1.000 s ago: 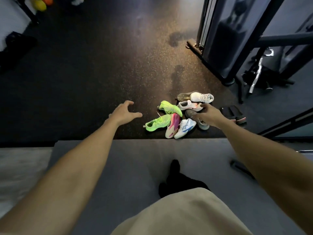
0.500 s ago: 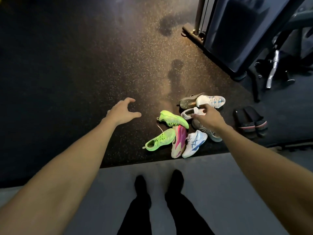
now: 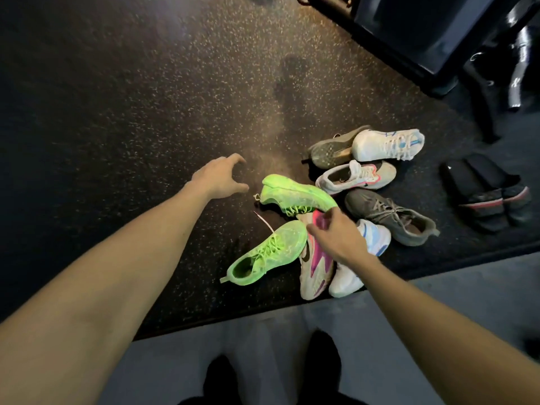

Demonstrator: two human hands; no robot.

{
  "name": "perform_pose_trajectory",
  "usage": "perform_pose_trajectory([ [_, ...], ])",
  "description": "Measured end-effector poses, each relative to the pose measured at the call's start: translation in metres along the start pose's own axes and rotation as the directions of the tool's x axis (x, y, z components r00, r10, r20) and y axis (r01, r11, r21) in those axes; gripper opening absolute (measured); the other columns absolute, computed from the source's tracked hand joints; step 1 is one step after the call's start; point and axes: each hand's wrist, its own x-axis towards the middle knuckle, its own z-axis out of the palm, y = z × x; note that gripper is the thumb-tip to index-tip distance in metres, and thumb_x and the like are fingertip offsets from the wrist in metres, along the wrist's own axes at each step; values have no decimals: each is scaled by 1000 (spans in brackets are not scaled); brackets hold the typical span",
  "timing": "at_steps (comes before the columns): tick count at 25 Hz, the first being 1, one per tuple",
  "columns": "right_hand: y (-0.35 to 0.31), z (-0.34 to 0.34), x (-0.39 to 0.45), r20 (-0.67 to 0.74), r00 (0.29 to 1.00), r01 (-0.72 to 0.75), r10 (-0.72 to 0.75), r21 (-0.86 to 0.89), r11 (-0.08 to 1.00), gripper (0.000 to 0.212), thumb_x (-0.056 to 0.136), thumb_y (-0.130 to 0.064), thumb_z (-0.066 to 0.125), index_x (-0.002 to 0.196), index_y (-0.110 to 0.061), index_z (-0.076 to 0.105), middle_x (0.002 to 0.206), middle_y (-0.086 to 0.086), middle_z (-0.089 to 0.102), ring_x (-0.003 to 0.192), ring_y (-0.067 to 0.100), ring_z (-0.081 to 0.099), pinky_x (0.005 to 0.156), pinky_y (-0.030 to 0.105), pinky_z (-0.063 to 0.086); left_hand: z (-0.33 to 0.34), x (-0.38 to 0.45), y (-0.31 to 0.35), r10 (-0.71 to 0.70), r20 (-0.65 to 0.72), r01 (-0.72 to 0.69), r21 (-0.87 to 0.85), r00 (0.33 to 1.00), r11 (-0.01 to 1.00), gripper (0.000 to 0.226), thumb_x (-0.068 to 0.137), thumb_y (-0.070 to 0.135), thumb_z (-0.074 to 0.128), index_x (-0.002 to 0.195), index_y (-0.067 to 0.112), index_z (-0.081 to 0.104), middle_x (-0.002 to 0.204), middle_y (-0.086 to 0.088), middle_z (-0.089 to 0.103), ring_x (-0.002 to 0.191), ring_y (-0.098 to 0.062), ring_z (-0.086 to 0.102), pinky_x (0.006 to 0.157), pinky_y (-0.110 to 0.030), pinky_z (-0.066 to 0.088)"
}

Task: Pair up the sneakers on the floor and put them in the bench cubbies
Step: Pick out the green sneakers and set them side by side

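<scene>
Two bare hands reach out: the left hand (image 3: 217, 178), fingers spread and empty, at nine o'clock of the green sneaker (image 3: 295, 194); the right hand (image 3: 336, 238), loosely curled, empty, above the pink-striped sneaker (image 3: 314, 273).

hands (image 3: 336, 241) spread, sneakers (image 3: 295, 194) piled

No words or numbers read clearly anywhere here; only logos show. A dark swoosh mark sits on the side of the cream and pink sneaker (image 3: 314, 266), just below the right hand (image 3: 336, 238). A small dark swoosh shows on the side of the white and pink sneaker (image 3: 355, 176), near its sole. Blue crossing stripes mark the side of the white sneaker (image 3: 388, 144) at the far end of the pile, and the slides (image 3: 486, 191) carry only a red and white stripe
</scene>
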Motion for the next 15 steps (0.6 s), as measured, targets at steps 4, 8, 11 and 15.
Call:
perform_pose_trajectory([
  [4, 35, 98, 40, 33, 999, -26, 28, -53, 998, 54, 86, -55, 53, 119, -13, 43, 117, 11, 61, 106, 33, 59, 85, 41, 45, 82, 74, -33, 39, 0, -39, 59, 999, 997, 62, 83, 42, 73, 137, 30, 44, 134, -6, 53, 120, -25, 53, 97, -45, 48],
  [8, 50, 162, 54, 43, 999, -19, 20, -20, 1000, 56, 86, -60, 50, 115, -14, 34, 100, 5, 56, 89, 28, 58, 76, 37, 43, 143, 129, -54, 63, -7, -62, 90, 998, 994, 58, 81, 46, 73, 129, 28, 48, 123, -5, 60, 109, -26, 59, 90, -42, 50],
  [11, 54, 196, 59, 45, 999, 5, -6, 43, 999, 66, 83, -68, 50, 117, -17, 26, 87, -5, 55, 73, 15, 59, 69, 32, 47, 177, 158, -58, 105, -18, -103, 110, 994, 989, 56, 76, 49, 75, 119, 26, 49, 114, -2, 62, 102, -27, 61, 87, -42, 52],
  [15, 48, 224, 53, -28, 999, -20, 22, 64, 998, 75, 71, -80, 51, 111, -22, 23, 79, -11, 52, 67, 9, 58, 59, 28, 45, 196, 181, -49, 187, -36, -180, 149, 982, 972, 60, 73, 49, 78, 115, 21, 45, 107, -3, 63, 98, -30, 62, 79, -39, 51],
])
